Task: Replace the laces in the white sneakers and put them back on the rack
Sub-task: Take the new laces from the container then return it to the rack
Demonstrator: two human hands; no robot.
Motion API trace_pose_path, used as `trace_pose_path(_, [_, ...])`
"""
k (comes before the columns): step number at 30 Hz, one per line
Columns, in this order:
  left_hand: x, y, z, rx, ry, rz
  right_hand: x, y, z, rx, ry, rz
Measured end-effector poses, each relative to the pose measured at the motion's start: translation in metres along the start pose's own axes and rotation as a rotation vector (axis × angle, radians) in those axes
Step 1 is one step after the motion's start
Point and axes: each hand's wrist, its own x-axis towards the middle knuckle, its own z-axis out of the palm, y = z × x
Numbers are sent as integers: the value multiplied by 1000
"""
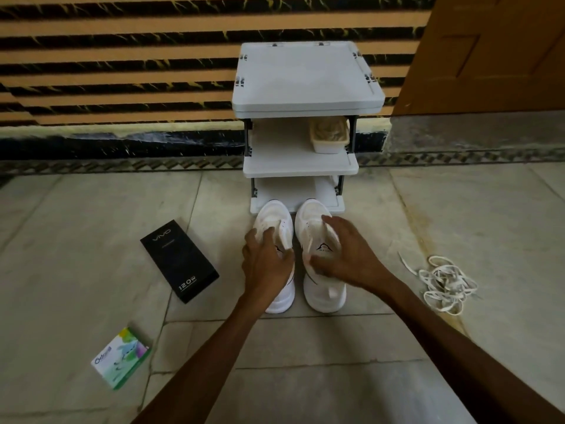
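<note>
- Sneakers (324, 298), a white pair, stand side by side on the floor at the centre of the view. Their toes point to 12 o'clock, and one hand is on each.
- The left hand (266, 264) grips the left sneaker (275, 215) from above. Its fingers curl over the tongue and the thumb presses the inner side.
- The right hand (345, 255) holds the right sneaker (312, 215) the same way. Its fingers are spread and bent across the upper, and the thumb is on the inner side.
- Blur hides whether either sneaker is laced.
- Both bare forearms reach in from 5 and 7 o'clock.
- At 12 o'clock, touching or just beyond the toes, a white three-shelf rack (305, 78) stands against a striped wall.
- On the rack's middle shelf, towards its right end, sits a small cream tray (328, 145) of beige contents that are too blurred to name.
- At 3 o'clock, well apart from the pair, a tangle of white laces (443, 283) lies on the floor.
- At 9 o'clock, near the left sneaker, a black box (179, 260) lies flat.
- At 8 o'clock, farther out, lies a small green and white box (120, 358).
- At 1 o'clock stands a brown wooden door (489, 50).
- The floor (76, 240) is pale stone tile.
</note>
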Motion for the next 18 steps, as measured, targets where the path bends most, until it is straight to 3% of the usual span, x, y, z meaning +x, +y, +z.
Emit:
trace_pose_path(3, [15, 21, -19, -66, 162, 161, 17, -15, -35, 128, 203, 31])
trace_pose_path(6, [45, 53, -37, -215, 78, 229, 43, -22, -60, 256, 232, 137])
trace_pose_path(8, [68, 74, -44, -337, 10, 221, 64, -24, -70, 412, 259, 207])
trace_pose_path(12, [121, 114, -48, -372, 34, 225, 110, -27, -92, 654, 393, 337])
trace_pose_path(18, [182, 150, -25, -497, -101, 95, 170, -24, -101, 777, 435, 453])
